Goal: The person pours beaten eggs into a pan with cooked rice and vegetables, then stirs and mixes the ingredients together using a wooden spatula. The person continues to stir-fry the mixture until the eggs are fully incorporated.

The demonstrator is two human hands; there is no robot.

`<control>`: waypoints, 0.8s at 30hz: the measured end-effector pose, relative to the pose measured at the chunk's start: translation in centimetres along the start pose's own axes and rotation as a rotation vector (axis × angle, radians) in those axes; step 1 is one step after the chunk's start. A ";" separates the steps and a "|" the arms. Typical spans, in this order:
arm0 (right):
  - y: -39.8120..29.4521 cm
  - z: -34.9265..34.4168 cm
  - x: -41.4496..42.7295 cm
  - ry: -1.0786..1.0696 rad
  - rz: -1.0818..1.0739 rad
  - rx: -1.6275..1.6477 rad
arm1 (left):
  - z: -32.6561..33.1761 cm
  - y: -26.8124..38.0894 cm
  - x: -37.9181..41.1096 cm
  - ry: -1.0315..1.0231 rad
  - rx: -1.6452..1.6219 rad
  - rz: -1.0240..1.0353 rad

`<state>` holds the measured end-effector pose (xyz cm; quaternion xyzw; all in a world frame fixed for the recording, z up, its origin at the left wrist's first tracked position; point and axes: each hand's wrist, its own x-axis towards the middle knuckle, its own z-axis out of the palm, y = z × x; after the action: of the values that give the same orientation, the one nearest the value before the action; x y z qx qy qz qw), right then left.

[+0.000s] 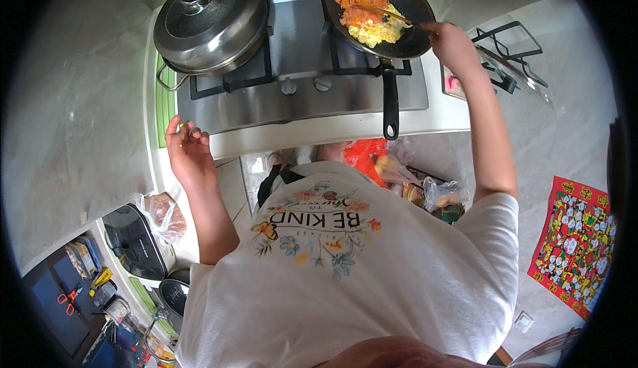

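Observation:
My right hand (pixel 454 51) grips wooden chopsticks (pixel 401 18), whose tips reach into the food in a black frying pan (pixel 416 2). Finely chopped orange food (pixel 351 12), which looks like carrot, lies in the pan beside yellow scrambled egg (pixel 376 35). The pan stands on the right burner of a steel gas hob (pixel 299 106), its black handle (pixel 390 96) pointing towards me. My left hand (pixel 190 151) hovers near the hob's front left corner, palm up, fingers loosely bent and holding nothing.
A lidded steel pot (pixel 219 44) occupies the left burner. Right of the hob, a black wire rack (pixel 518 36) stands near a glass lid (pixel 518 76). A plastic bag of food (pixel 167 218) and a black appliance (pixel 134 241) sit on the left counter. Bags (pixel 369 161) lie below the counter edge.

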<state>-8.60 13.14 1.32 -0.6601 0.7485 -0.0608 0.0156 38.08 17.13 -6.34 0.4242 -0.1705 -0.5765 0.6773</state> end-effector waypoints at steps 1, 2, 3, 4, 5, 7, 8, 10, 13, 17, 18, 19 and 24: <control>-0.6 -1.1 -1.1 -0.013 0.032 0.000 | -0.1 -0.2 0.1 -0.001 0.000 -0.004; -0.9 -1.2 -1.9 -0.025 0.013 0.021 | -0.1 -0.4 0.2 -0.003 0.006 -0.010; -1.5 -1.2 -2.6 -0.036 -0.003 0.041 | -0.2 -0.4 0.3 -0.009 0.011 -0.020; -2.0 -1.0 -2.9 -0.047 -0.020 0.063 | -0.1 -0.5 0.2 -0.013 0.008 -0.027; -2.5 0.0 -2.6 -0.062 -0.030 0.069 | 0.1 -0.6 0.1 -0.017 0.005 -0.034; -2.4 2.1 -1.0 -0.083 0.090 0.048 | 0.4 -0.5 0.3 -0.062 -0.005 -0.039; -1.9 2.4 -0.4 -0.047 0.135 0.060 | 0.5 -0.4 0.3 -0.094 -0.013 -0.035; -0.4 2.6 0.9 0.027 0.220 0.078 | 0.6 -0.2 0.5 -0.118 -0.012 -0.018; 0.7 3.7 2.1 0.103 0.346 0.052 | 0.5 -0.1 0.5 -0.100 0.003 -0.016; 1.7 6.7 2.1 0.052 0.288 0.051 | 0.3 -0.4 0.5 -0.095 -0.006 -0.050; 0.8 6.1 1.4 0.033 0.238 0.054 | 0.2 -0.4 0.5 -0.084 -0.006 -0.045; 0.2 5.3 0.6 0.017 0.190 0.056 | 0.0 -0.4 0.5 -0.086 -0.006 -0.038; -3.9 -0.5 -3.1 -0.050 0.082 -0.007 | 0.1 -0.3 0.5 -0.056 0.028 -0.026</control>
<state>-4.39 15.78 2.11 -0.6304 0.7744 -0.0413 0.0343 37.94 16.62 -6.64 0.4195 -0.1918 -0.5944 0.6587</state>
